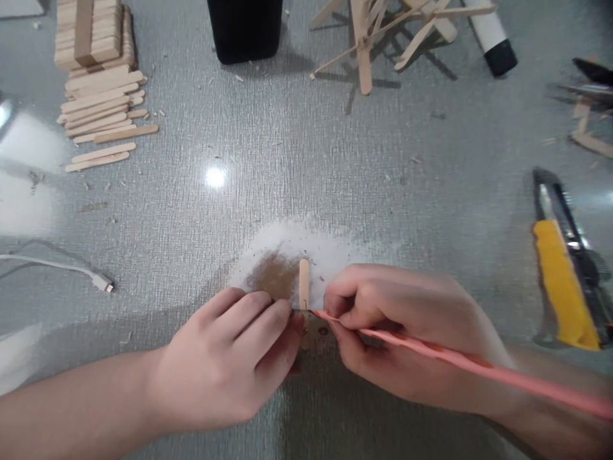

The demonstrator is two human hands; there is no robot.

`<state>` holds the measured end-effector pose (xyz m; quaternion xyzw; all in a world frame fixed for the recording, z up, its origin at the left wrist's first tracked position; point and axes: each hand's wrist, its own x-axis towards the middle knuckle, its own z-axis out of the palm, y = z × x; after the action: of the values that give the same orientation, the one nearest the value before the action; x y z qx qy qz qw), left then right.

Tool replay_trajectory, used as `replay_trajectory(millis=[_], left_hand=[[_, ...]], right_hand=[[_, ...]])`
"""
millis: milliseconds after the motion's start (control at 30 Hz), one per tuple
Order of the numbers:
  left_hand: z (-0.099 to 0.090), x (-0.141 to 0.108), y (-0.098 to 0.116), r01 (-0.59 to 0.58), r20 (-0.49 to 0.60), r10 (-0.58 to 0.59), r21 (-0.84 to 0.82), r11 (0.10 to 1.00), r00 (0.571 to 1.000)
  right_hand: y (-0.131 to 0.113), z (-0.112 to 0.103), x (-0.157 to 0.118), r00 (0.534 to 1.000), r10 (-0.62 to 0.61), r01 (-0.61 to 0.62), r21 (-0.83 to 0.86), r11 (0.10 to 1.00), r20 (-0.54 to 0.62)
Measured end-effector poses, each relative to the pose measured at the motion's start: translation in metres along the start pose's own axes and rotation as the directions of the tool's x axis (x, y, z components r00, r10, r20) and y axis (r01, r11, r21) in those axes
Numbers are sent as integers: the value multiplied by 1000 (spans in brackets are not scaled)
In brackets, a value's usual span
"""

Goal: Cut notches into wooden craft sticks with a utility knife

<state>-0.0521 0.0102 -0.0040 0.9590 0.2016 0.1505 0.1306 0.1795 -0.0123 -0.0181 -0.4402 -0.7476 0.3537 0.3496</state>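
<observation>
Grey textured tabletop (345, 166) fills the bg, w/ bright glare spots and tiny wood bits scattered about. Directly before us, approx. centre, we see a wooden stick (304, 281) lying lengthwise away from us, w/ a small dark mark near our fingers. Beyond it and to its L there's a white patch (306, 231) w/ a brown area. Our R hand (407, 332) has a narrow pinch on a pink pencil (445, 355), its dark tip right at the stick's R edge; can't tell if they touch. Our L hand (230, 358) is curled, fingertips just beside the stick; can't tell what, if anything, they grip. Far L we've got a banded stick bundle (103, 32) w/ loose sticks (103, 105) nearer us, plus a white cable (62, 263) below. Up top: a black container (249, 29), a stick structure (361, 38) and a white tube (488, 32) w/ black cap. Far R: a yellow cutter (555, 281).
</observation>
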Motion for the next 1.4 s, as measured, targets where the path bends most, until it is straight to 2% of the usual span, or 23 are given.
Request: replay_trajectory(millis=[1400], left_hand=[[-1,2,0,15,12,-15,-10,1000,1000]], right_hand=[[1,1,-3,1000,17,-17,-12,1000,-9]])
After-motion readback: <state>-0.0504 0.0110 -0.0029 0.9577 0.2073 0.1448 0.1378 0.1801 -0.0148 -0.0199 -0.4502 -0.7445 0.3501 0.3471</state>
